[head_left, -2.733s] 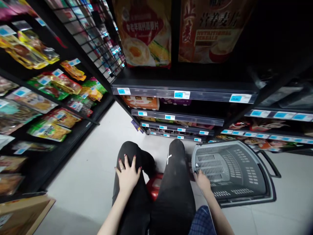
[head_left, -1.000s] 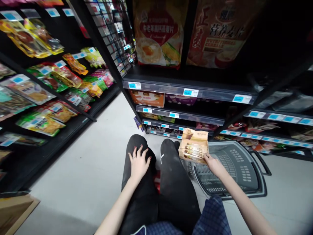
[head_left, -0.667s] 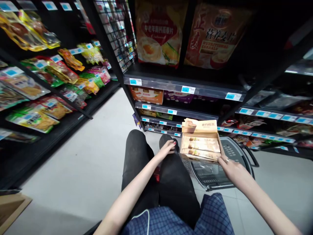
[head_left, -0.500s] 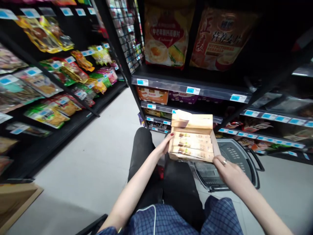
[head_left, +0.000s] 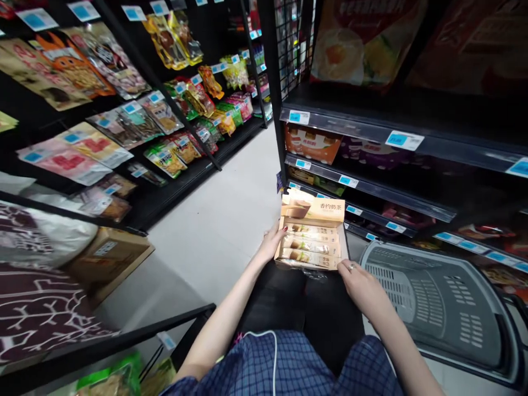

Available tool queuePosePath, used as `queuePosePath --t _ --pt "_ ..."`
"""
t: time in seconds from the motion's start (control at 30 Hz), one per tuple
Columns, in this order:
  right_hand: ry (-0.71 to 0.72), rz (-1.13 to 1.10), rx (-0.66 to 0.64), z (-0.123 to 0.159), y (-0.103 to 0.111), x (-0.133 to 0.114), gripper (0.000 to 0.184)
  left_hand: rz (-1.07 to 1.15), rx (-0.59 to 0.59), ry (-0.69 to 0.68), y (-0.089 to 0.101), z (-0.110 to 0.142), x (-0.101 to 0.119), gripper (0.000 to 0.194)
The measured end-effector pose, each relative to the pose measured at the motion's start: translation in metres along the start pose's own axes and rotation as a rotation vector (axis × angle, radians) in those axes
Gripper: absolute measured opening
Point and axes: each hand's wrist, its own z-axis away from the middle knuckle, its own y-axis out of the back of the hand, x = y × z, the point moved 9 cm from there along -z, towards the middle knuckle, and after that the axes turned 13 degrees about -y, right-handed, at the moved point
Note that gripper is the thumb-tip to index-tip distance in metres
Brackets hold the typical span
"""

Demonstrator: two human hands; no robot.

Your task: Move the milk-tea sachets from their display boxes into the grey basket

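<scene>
An open milk tea box [head_left: 330,208] of light tan card is held above my lap, its lid flap raised at the far side. Inside lie several tan stick sachets [head_left: 311,245] in rows. My left hand [head_left: 271,242] grips the box's left edge, with the thumb over the rim. At the near right corner, my right hand [head_left: 358,278] pinches the box; a ring shows on one finger. Some clear plastic wrap [head_left: 315,273] hangs below the box's near edge.
A grey shopping basket [head_left: 437,297] stands on the floor to my right. Dark shelves [head_left: 350,121] with packaged food rise ahead, and snack racks [head_left: 198,148] line the left. A cardboard carton [head_left: 111,258] sits at left, behind a black rail [head_left: 165,322].
My view has swung left, so more of the left racks, the carton and the basket shows. Both hands still hold the box, whose lid now shows its printing.
</scene>
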Motion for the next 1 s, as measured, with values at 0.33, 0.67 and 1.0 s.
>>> queuePosePath --t 0.33,0.67,1.0 --pt "-0.129 -0.119 -0.066 -0.013 0.014 0.004 0.023 -1.22 -0.616 -0.526 -0.061 0.009 0.081 0.027" --pt "-0.237 -0.339 0.065 -0.044 0.034 0.041 0.024 -1.11 -0.828 -0.427 -0.095 -0.016 0.068 0.022" --pt "-0.538 -1.537 -0.111 -0.119 0.038 0.075 0.038 0.065 -0.572 0.075 -0.094 -0.03 0.113 0.029"
